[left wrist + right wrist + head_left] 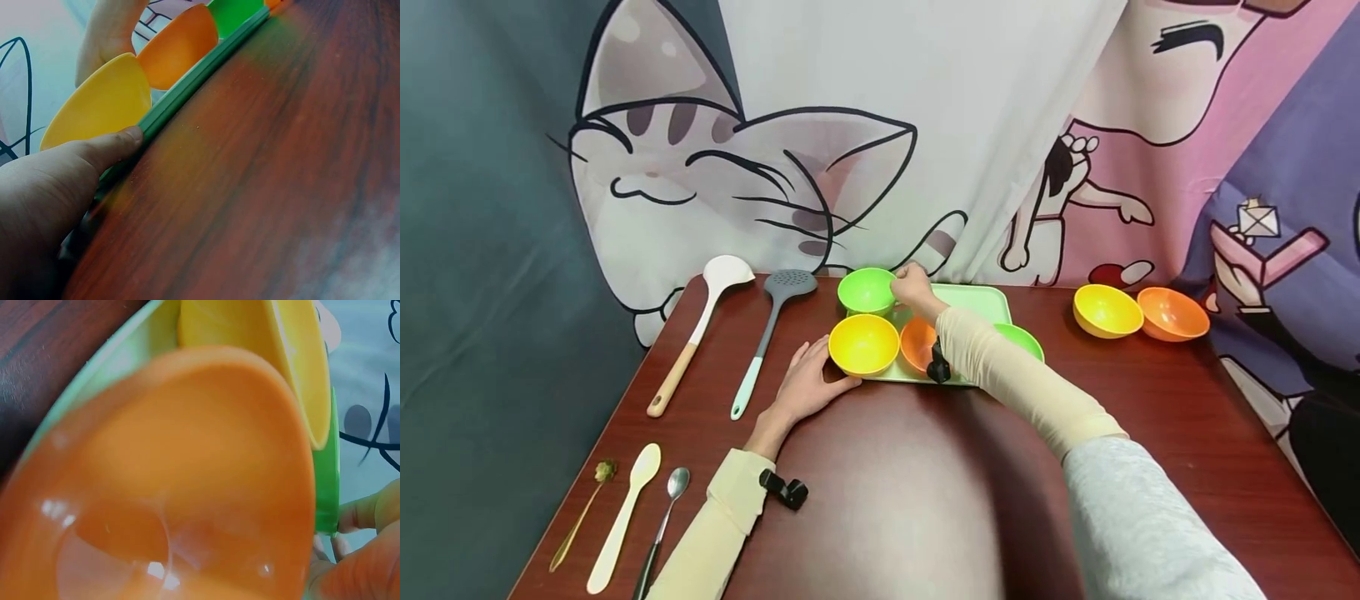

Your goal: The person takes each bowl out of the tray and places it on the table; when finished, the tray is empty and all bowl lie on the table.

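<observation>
Right hand (914, 286): yours has the rim of the back-left green bowl (863, 292) pinched; bowl's at the light green tray (973, 302)'s back-left corner, can't tell if it's touching down
Left hand (805, 385): fingers spread by the near yellow bowl (863, 343), thumb on the tray's front edge
In your way: yellow bowl sits right in front of that green one, near orange bowl (914, 340) just beside; your right sleeve (1030, 383) crosses the tray, partly covering the right-hand green bowl (1026, 340)
Table (865, 500), left: ladle (709, 312), slotted turner (771, 321), three spoons (625, 525) nearer you
Far right: yellow and orange bowls (1172, 315), side by side
</observation>
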The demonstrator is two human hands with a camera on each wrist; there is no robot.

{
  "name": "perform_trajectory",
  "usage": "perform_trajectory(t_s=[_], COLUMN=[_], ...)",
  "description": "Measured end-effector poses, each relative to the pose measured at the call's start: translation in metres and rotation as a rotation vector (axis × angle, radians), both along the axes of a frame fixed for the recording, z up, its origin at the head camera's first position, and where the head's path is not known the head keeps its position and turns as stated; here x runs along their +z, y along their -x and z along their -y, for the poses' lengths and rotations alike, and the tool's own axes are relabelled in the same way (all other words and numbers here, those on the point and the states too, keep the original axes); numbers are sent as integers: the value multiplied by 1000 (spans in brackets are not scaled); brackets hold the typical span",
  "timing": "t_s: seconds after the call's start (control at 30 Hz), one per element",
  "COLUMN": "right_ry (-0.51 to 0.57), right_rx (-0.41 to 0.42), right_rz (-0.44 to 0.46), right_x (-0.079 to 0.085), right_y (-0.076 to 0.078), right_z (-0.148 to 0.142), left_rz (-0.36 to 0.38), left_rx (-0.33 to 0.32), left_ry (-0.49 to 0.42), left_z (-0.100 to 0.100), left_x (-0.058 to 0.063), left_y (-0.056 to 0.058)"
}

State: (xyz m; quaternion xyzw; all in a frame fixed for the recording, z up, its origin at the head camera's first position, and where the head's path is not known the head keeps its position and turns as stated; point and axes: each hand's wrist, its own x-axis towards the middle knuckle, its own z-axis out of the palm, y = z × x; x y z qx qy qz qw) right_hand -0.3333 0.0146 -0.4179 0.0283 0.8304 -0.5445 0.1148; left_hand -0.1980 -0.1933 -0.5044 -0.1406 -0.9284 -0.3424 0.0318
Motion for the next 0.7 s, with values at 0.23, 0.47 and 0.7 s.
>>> perform_trajectory(t_s=[0.23, 0.47, 0.7], right_ry=[95, 187, 199], right_rx=[-14, -37, -103], right_rz=[3, 57, 57], right_x=[18, 49, 65], right_y=[1, 1, -9], right_z=[-22, -51, -84], left_rz=[-3, 10, 12], left_rx=[-1, 4, 4], left_ry=[13, 11, 6], left_z=[-1, -3, -2], left_x=[0, 0, -1], left_y=[0, 2, 0])
